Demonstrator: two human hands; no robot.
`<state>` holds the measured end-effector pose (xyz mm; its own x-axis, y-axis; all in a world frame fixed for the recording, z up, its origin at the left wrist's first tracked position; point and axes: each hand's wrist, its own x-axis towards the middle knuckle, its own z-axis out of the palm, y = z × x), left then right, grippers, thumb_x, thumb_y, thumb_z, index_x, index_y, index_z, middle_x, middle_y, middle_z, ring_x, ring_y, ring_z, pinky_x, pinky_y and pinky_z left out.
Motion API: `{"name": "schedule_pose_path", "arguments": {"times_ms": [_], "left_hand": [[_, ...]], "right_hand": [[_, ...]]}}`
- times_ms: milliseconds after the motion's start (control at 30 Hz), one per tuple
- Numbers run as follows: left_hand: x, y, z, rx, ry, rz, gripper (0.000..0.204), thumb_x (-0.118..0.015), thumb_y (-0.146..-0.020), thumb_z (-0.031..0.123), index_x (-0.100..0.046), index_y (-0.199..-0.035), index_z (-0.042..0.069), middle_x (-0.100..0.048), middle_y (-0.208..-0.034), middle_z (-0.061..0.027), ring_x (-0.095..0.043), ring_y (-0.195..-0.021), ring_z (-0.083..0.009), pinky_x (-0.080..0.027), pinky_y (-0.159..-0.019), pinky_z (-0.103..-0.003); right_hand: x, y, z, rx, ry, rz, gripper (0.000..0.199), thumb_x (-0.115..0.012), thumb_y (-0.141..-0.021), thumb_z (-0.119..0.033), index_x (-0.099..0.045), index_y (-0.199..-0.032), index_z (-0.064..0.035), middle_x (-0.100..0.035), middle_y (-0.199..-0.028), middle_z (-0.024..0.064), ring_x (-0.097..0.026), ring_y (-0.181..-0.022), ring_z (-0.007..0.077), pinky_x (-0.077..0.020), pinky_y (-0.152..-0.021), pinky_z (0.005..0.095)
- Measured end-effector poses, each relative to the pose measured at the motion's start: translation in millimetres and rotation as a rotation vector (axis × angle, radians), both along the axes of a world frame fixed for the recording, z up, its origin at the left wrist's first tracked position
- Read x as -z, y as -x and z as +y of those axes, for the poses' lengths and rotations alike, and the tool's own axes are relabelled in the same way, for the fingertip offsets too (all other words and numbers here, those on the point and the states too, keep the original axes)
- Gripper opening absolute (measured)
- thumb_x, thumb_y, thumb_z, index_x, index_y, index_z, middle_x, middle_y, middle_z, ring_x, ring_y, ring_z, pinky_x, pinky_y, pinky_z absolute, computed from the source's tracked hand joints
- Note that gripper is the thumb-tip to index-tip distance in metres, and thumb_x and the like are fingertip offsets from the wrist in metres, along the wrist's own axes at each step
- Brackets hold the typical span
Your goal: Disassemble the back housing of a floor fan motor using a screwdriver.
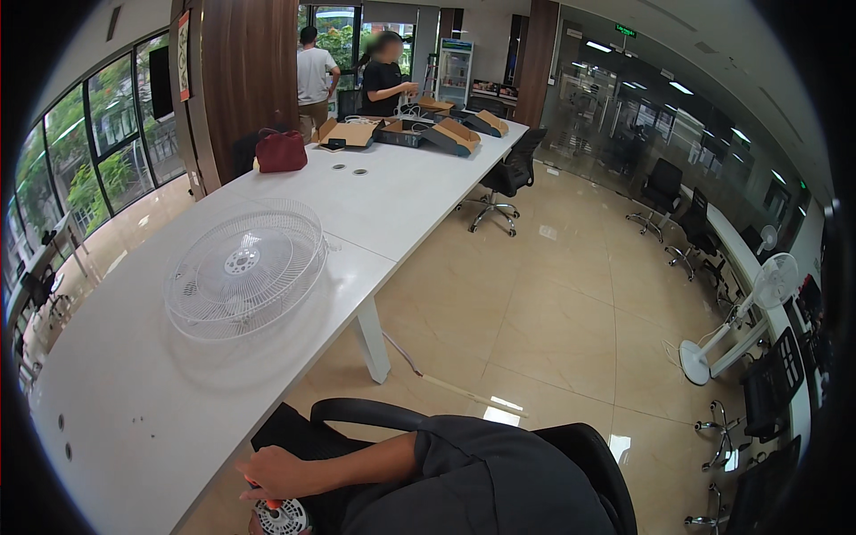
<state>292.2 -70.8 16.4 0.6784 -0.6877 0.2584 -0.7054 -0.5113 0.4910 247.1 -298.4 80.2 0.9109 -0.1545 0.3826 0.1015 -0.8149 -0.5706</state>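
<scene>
My right hand [272, 473] is at the bottom edge, its forearm reaching left from my dark sleeve. Its fingers are closed around a small red-handled tool [267, 505], most of which is hidden. Just under the hand lies a round white vented part [283, 517], cut off by the frame edge. My left hand is not visible. On the long white table [134, 392], up and to the left, two white wire fan grilles [245, 267] lie stacked, well away from the hand.
A black office chair back [571, 441] curves behind me. Far down the table are a red bag [281, 152] and open cardboard boxes [446, 134], with two people [383, 76] standing there. A white pedestal fan [767, 285] and office chairs [499, 183] stand on the tiled floor.
</scene>
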Motion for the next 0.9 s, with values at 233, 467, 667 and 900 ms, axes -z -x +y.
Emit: {"name": "schedule_pose_path", "arguments": {"times_ms": [233,467,667,900], "left_hand": [[2.0,1.4,0.7,-0.044,0.065,0.053,0.06,-0.089,-0.074,0.026,-0.068,-0.128,0.009,-0.072,-0.118,-0.0182,-0.07,-0.106,-0.0369,-0.056,-0.093,-0.045],[-6.9,-1.1,-3.4,0.055,0.096,0.158,0.05,-0.086,-0.078,0.02,-0.069,-0.123,0.005,-0.073,-0.112,-0.0189,-0.071,-0.1,-0.0351,-0.057,-0.089,-0.042],[-11.7,0.7,-5.0,0.046,0.153,0.062,0.043,-0.083,-0.081,0.018,-0.07,-0.12,0.005,-0.074,-0.106,-0.0189,-0.072,-0.096,-0.0362,-0.057,-0.085,-0.041],[-15.6,5.5,-3.1,0.035,0.114,-0.008,0.044,-0.084,-0.08,0.023,-0.07,-0.118,0.007,-0.073,-0.108,-0.0196,-0.071,-0.096,-0.0385,-0.057,-0.085,-0.043]], "right_hand": [[-19.3,5.0,-1.5,-0.366,-0.104,-0.037,0.04,-0.078,-0.086,-0.028,-0.056,-0.109,-0.0045,-0.066,-0.087,0.016,-0.065,-0.085,0.0395,-0.0511,-0.075,0.0491],[-25.8,7.3,-8.0,-0.531,-0.136,-0.049,0.031,-0.073,-0.089,-0.016,-0.056,-0.112,-0.0041,-0.064,-0.101,0.0166,-0.063,-0.094,0.0385,-0.05,-0.081,0.0472],[-32.2,9.2,-9.3,-0.554,-0.17,-0.041,0.029,-0.072,-0.09,-0.014,-0.056,-0.111,-0.0035,-0.063,-0.099,0.0165,-0.063,-0.094,0.0393,-0.0489,-0.082,0.0485],[-27.4,6.8,-10.3,-0.564,-0.212,-0.069,0.027,-0.071,-0.089,-0.014,-0.057,-0.11,-0.0027,-0.064,-0.101,0.0163,-0.063,-0.096,0.0383,-0.0497,-0.084,0.047]]}}
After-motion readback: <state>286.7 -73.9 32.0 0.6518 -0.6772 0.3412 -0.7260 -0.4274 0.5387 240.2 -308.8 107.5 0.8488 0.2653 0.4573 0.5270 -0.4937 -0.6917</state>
